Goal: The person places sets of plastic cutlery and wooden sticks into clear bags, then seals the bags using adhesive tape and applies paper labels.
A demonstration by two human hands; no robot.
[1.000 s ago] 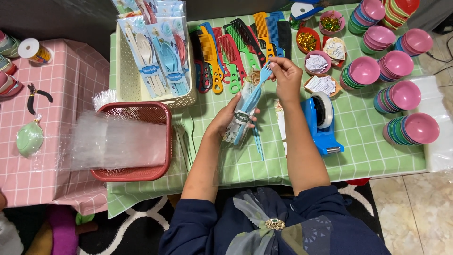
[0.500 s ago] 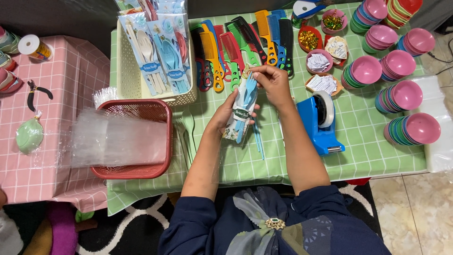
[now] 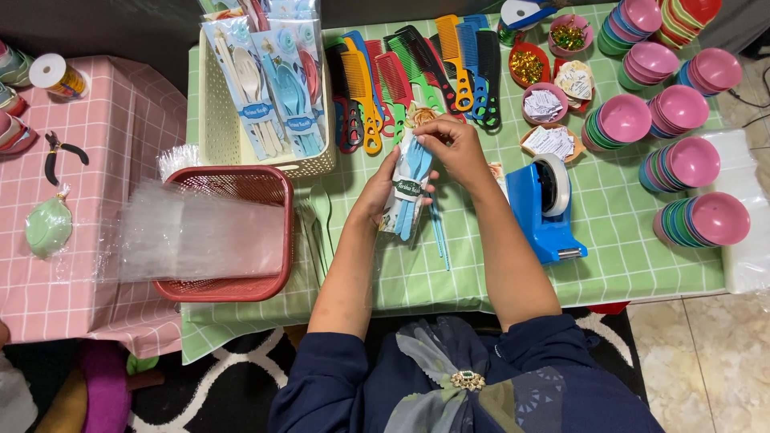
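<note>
head view, looking down. left hand point(image 3: 383, 189) cradling a clear plastic packet of light-blue plastic cutlery point(image 3: 407, 184) from below and behind, fingers curled round its lower half and gripping. right hand point(image 3: 455, 144) pinching the packet's top end, thumb and fingertips closed on the open mouth of the sleeve. packet being held just above the green checked tablecloth point(image 3: 626, 240), near the table's middle, between the row of coloured plastic combs point(image 3: 417, 72) and the near edge.

judging the step: closing or folding over the mouth of the packet, cutlery already inside, a paper label band showing across its middle. next move probably calling for a steady pinch on the fold and something to fix it; blue tape dispenser point(image 3: 545, 200) sitting just beside the right forearm, within easy reach.

long axis of the packet running near to far, tilted slightly rightward at the far end; top end pointing away toward the combs, bottom end pointing back toward the body.

lying around: loose light-blue utensils point(image 3: 439, 232) on the cloth just under the packet; cream perforated plastic basket point(image 3: 212, 120) of finished cutlery packets to the far left; red plastic basket point(image 3: 241, 289) holding a stack of clear plastic sleeves point(image 3: 192, 236) near the left elbow; stacks of pink and green plastic bowls point(image 3: 682, 160) well apart to the right; small dishes of paper tags point(image 3: 553, 104) beyond the dispenser.
</note>
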